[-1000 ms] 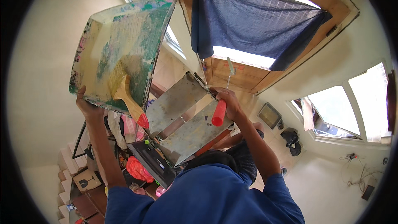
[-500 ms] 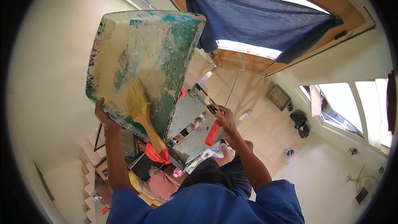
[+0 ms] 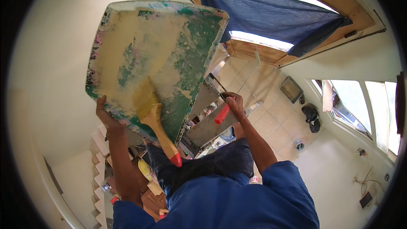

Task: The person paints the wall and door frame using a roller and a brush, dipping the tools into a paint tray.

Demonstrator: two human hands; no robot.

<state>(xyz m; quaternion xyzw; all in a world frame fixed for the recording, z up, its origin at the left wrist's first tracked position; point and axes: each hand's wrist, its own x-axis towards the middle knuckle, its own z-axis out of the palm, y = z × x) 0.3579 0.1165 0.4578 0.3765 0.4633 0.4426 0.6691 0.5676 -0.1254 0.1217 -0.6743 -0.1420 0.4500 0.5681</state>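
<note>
My left hand (image 3: 108,116) grips the lower left edge of a large paint tray (image 3: 127,46) smeared with cream and green paint. In the tray lies a wide brush (image 3: 153,125) with pale bristles and a red-tipped wooden handle (image 3: 165,144). My right hand (image 3: 234,104) is closed on a roller's red handle (image 3: 222,114), its long thin frame reaching up to a pale roller (image 3: 257,58). That hand is also at the side rail of a metal stepladder (image 3: 203,131); whether it grips the rail too is unclear. The tray hides part of the ladder.
Below are tiled floor (image 3: 267,127), a rectangular container (image 3: 291,89), black bags (image 3: 310,116), a small can (image 3: 299,146) and stairs (image 3: 99,161) on the left. A blue cloth (image 3: 271,17) hangs over the door's opening. An open window (image 3: 347,104) and cables (image 3: 364,182) are at right.
The tray and brush have moved rightward in view, now covering more of the ladder. My right hand still holds the roller. More floor shows at the right, and my legs show more below.
</note>
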